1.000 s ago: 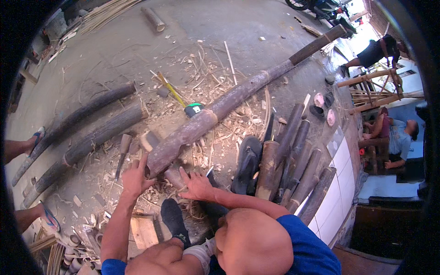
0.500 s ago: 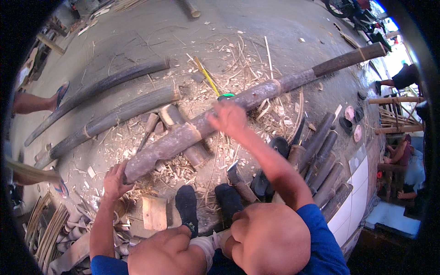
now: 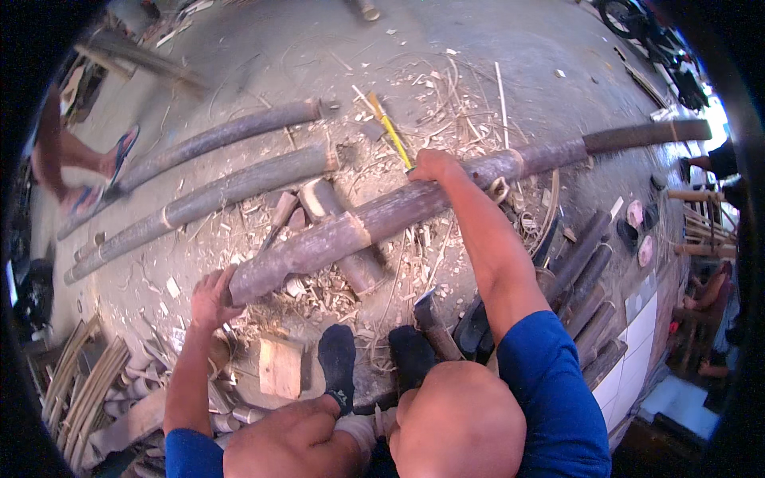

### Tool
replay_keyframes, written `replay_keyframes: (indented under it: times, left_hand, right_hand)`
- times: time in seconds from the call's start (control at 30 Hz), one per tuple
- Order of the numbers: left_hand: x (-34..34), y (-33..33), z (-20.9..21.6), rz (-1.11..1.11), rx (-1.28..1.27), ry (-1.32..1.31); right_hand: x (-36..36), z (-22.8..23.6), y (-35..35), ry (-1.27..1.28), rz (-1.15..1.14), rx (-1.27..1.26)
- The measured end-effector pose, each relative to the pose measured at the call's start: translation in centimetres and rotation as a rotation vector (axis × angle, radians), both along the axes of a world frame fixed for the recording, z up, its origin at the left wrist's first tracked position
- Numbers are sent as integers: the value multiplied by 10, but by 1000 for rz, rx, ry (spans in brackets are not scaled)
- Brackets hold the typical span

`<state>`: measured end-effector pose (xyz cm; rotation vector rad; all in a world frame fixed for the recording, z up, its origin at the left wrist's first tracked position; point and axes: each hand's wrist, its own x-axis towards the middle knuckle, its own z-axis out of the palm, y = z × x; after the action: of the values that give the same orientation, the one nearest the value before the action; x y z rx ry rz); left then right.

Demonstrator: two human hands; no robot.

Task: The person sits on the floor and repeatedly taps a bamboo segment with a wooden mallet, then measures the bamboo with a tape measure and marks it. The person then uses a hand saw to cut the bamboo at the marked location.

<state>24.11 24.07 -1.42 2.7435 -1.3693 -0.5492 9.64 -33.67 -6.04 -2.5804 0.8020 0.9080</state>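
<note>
No text, label, brand, number or sign can be read anywhere in the frame. A small pale mark [image 3: 343,395] stands on the ankle of the dark sock [image 3: 337,360] at the lower centre, the left one of two, but it is too small to make out. On the yellow tape blade [image 3: 390,131] at the upper centre, any scale figures are too small and blurred to read.

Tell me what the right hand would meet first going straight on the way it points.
Most likely the yellow measuring tape, right by the right hand; depth, and whether they already touch, is unclear.
</note>
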Motion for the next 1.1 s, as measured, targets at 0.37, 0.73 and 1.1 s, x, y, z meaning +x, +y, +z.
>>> replay_keyframes:
  times: [0.37,0.73,1.1]
  left_hand:
    - [-7,0,6,-30,-40,62]
    - [-5,0,3,-27,8,81]
    - [-36,-1,1,126,-73,-106]
  right_hand:
    - [-26,-23,1,-251,-46,-77]
    - [-26,13,10,-1043,-907,517]
    - [-178,64,138,-466,-483,730]
